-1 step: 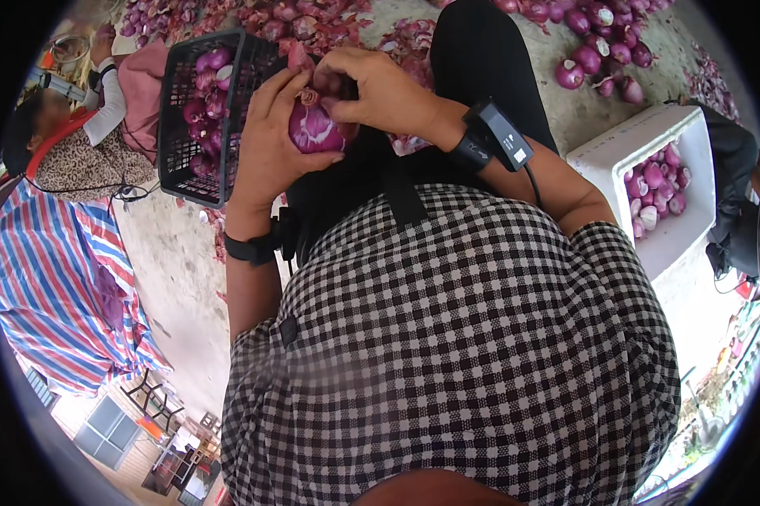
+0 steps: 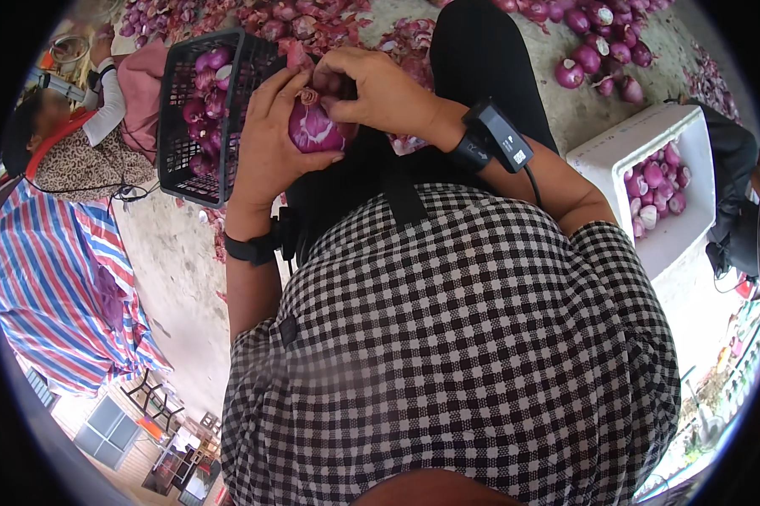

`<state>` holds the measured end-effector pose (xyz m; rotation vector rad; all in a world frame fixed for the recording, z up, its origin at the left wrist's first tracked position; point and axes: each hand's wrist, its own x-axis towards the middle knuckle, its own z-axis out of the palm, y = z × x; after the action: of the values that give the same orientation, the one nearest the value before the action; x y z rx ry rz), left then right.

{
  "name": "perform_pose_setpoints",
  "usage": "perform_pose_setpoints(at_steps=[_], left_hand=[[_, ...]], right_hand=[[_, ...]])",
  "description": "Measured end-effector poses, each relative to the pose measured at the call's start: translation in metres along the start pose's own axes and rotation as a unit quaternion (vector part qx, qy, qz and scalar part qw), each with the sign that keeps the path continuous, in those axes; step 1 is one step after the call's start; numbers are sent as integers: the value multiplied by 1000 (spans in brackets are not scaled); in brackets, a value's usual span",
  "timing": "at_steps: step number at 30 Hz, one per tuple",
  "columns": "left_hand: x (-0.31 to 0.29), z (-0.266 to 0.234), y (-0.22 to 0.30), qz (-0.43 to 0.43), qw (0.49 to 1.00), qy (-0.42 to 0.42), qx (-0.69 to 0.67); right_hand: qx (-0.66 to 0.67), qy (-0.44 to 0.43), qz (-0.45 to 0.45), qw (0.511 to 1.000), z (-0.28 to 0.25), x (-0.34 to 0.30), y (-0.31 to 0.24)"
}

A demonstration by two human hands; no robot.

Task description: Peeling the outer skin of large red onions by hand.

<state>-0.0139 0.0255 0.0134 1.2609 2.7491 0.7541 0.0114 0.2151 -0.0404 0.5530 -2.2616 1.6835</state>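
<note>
Head view: just right of the black crate (image 2: 193,197), which serves as the landmark here, one purple onion (image 2: 317,131) sits in the left hand (image 2: 264,126). That hand is curved partly closed around it, fingers over the far side and thumb along the near side, and it is the hand closer to the crate. The onion's long axis runs away from the wearer's body, with its dry papery neck (image 2: 309,97) at the far end. The right hand (image 2: 384,93) lies on the side of the onion away from the crate, fingers curled in and thumb against the bulb near the neck; the fingertips are partly hidden, so I cannot tell whether they pinch any skin. Counted up: two hands, one held onion, one crate with several overlapping onions in it, and one white foam box (image 2: 595,160) well to the right of the crate, holding a small pile of paler onions (image 2: 657,185). One seated co-worker (image 2: 80,152) is to the left of the crate, and one striped sheet (image 2: 59,278) lies below and left of it.
</note>
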Motion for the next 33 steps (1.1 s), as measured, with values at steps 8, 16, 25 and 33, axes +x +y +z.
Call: perform_pose_setpoints(at_steps=[8,16,25,33], left_hand=[[-2,2,3,-1,1000,2,20],[-7,2,4,0,1000,21,13],[-17,4,-1,-1,998,62,-31],[-26,6,-16,-27,989,119,-82]], right_hand=[[32,5,72,997,0,-2,-13],[98,15,142,985,0,-4,-11],[137,15,157,978,-1,-11,24],[-77,-64,168,981,-22,-22,61]])
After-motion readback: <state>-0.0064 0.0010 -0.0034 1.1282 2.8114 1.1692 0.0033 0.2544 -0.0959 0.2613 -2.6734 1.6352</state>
